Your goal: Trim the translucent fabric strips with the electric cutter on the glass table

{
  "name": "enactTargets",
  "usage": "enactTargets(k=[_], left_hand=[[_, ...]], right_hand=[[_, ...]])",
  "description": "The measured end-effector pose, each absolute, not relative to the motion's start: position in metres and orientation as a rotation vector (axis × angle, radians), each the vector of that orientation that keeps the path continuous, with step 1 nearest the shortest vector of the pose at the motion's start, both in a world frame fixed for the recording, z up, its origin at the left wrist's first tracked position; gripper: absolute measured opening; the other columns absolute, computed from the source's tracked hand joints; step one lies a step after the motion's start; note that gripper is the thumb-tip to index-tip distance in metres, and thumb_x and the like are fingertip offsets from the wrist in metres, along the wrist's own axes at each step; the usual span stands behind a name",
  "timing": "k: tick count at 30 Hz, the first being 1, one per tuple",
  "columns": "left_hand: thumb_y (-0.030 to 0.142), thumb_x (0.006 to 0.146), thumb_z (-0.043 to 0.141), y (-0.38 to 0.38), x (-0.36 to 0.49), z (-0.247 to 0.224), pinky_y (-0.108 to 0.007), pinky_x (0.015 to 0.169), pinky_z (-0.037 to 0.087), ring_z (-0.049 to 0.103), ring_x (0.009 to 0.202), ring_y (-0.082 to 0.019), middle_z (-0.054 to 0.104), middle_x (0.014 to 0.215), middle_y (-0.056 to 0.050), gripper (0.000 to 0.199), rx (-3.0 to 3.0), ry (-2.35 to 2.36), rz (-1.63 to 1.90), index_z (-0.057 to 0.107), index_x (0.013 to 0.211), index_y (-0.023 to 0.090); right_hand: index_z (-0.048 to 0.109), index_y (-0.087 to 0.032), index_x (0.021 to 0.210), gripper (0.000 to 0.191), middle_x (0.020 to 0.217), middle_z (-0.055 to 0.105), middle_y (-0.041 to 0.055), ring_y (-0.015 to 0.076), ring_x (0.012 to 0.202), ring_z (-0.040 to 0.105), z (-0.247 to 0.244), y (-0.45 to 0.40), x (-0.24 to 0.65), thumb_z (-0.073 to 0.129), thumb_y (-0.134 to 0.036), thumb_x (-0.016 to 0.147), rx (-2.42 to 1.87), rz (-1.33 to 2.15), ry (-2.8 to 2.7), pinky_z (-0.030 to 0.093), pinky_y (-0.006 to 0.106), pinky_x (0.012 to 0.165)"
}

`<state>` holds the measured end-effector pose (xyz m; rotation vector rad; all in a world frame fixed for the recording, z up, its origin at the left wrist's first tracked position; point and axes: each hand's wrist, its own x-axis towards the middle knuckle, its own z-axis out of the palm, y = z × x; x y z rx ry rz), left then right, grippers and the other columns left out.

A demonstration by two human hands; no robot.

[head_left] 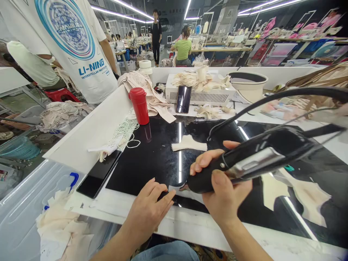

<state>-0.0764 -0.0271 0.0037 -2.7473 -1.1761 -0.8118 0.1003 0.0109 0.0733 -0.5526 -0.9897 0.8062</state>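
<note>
My right hand is wrapped round a black handheld tool with a silver lever and a cable. Its tip is low over a pale fabric piece near the front edge of the glossy black panel. Just left of the tip, my left hand lies palm down by the panel's edge, fingers somewhat spread. Behind the tool lies a cream fabric piece. More cut pieces rest to the right, partly behind the tool.
A red flask, pale cords and a dark tablet are at the left. A phone leans on a white box. A fabric-filled bin sits lower left. A person in a white shirt stands beyond the table.
</note>
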Motion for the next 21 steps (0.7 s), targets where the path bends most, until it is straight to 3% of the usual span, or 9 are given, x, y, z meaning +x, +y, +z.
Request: enactTargets(k=[5, 17, 21], left_hand=[[0.018, 0.101, 0.053, -0.027, -0.074, 0.003, -0.050, 0.101, 0.056, 0.066, 0.090, -0.019, 0.067, 0.100, -0.006, 0.024, -2.736, -1.193, -0.842, 0.068, 0.120, 0.016], [0.016, 0.099, 0.056, -0.028, -0.073, 0.001, -0.049, 0.103, 0.055, 0.065, 0.092, -0.019, 0.067, 0.102, -0.006, 0.025, -2.754, -1.228, -0.850, 0.066, 0.122, 0.016], [0.016, 0.100, 0.056, -0.029, -0.073, 0.003, -0.048, 0.102, 0.056, 0.065, 0.091, -0.019, 0.068, 0.101, -0.006, 0.024, -2.737, -1.210, -0.868, 0.067, 0.121, 0.016]], right_hand=[[0.051, -0.028, 0.125, 0.043, 0.081, 0.062, -0.0036, 0.0142, 0.063, 0.059, 0.064, 0.020, 0.084, 0.072, -0.028, 0.088, -0.552, 0.838, -1.019, 0.052, 0.032, 0.057], [0.049, -0.028, 0.126, 0.039, 0.082, 0.061, -0.0035, 0.0142, 0.064, 0.060, 0.057, 0.021, 0.081, 0.067, -0.021, 0.091, -0.556, 0.825, -1.069, 0.053, 0.032, 0.059], [0.049, -0.028, 0.125, 0.040, 0.081, 0.060, -0.0035, 0.0144, 0.062, 0.060, 0.060, 0.020, 0.082, 0.069, -0.027, 0.090, -0.576, 0.829, -1.063, 0.053, 0.032, 0.057]])
